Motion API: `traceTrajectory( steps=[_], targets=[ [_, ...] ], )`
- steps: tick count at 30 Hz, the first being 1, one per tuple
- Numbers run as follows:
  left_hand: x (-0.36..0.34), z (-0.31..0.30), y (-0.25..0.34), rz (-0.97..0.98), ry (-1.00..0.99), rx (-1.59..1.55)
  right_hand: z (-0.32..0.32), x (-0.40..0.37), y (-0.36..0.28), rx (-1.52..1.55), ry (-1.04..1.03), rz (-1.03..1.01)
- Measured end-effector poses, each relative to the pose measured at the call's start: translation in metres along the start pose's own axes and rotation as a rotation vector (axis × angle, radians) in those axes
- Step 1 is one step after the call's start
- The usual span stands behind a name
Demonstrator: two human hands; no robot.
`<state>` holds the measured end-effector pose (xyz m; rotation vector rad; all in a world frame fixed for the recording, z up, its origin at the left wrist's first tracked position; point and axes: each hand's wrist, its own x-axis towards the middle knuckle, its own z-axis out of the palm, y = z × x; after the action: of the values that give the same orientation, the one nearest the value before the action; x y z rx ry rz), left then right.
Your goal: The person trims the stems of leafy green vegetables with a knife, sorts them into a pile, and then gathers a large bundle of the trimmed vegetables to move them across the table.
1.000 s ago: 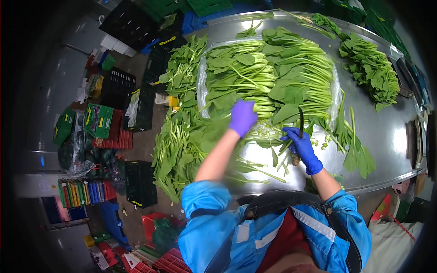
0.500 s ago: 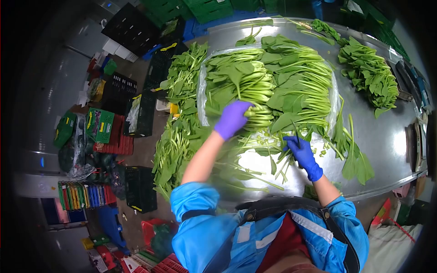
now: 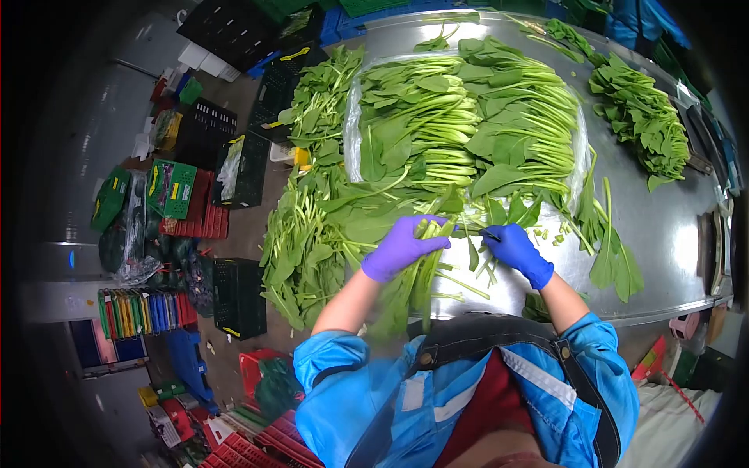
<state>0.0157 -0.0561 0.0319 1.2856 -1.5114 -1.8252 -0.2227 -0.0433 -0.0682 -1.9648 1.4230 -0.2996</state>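
My left hand, in a purple glove, is closed round a bunch of green stems at the near side of the metal table. The leaves of that bunch hang toward my body. To its right, my right hand, in a blue glove, is closed on a small dark tool whose tip shows by the fingers. Beyond both hands lie two rows of leafy greens, a left row and a right row, on clear plastic. Cut stem pieces lie near my right hand.
Loose greens are heaped along the table's left side. Another pile lies at the far right of the metal table. Crates stand on the left. Part of another person shows at the top right.
My left hand has moved from the left row back toward my body and now holds a bunch of stems. My right hand stays near the same place. Another person's blue clothing shows more.
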Motion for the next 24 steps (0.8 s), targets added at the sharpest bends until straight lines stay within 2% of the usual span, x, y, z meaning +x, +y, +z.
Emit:
traceTrajectory(
  steps=[2,3,6,8,10,11,12,14,16,18,19,20,21,22,23,24],
  targets=[
    [0.001,0.003,-0.003,0.022,0.033,0.065,0.000,-0.008,-0.006,0.239,0.280,-0.122],
    [0.002,0.006,-0.003,0.043,0.061,0.132,-0.012,-0.011,-0.027,0.269,0.356,-0.184],
    [0.005,0.018,0.006,-0.004,0.002,0.135,-0.016,-0.001,-0.043,0.140,0.302,-0.207],
    [0.003,0.018,0.009,-0.049,-0.051,0.050,-0.008,0.004,-0.034,0.167,0.315,-0.189],
    [-0.002,0.008,0.009,-0.025,-0.067,-0.025,-0.003,0.006,-0.007,-0.023,0.122,-0.100],
    [-0.004,0.002,0.006,-0.029,-0.042,-0.099,0.004,0.006,0.015,-0.059,-0.049,0.009],
    [-0.004,-0.004,0.004,-0.027,-0.036,-0.097,0.004,0.006,0.012,-0.059,-0.049,0.002],
    [-0.001,-0.011,-0.003,-0.012,-0.007,-0.091,-0.007,-0.005,-0.004,0.399,0.096,0.072],
    [0.009,-0.015,-0.011,-0.045,0.004,-0.144,-0.019,0.004,-0.029,0.561,0.136,-0.017],
    [0.021,-0.015,-0.010,-0.047,0.058,-0.308,-0.034,0.014,-0.058,0.682,0.086,-0.112],
    [0.024,-0.013,-0.007,-0.032,0.076,-0.441,-0.033,0.019,-0.070,0.898,-0.034,-0.080],
    [0.028,-0.015,-0.008,-0.029,0.077,-0.441,-0.033,0.022,-0.076,1.110,-0.158,-0.047],
    [0.032,-0.019,-0.011,0.023,0.092,-0.556,-0.017,0.034,-0.063,1.044,-0.306,0.025],
    [0.037,-0.025,-0.015,0.079,0.105,-0.666,-0.017,0.035,-0.069,0.971,-0.308,0.035],
    [0.042,-0.033,-0.026,0.061,0.193,-0.703,-0.017,0.036,-0.071,0.925,-0.336,0.033],
    [0.047,-0.046,-0.043,0.069,0.187,-0.697,-0.015,0.037,-0.072,0.878,-0.362,0.035]
  ],
)
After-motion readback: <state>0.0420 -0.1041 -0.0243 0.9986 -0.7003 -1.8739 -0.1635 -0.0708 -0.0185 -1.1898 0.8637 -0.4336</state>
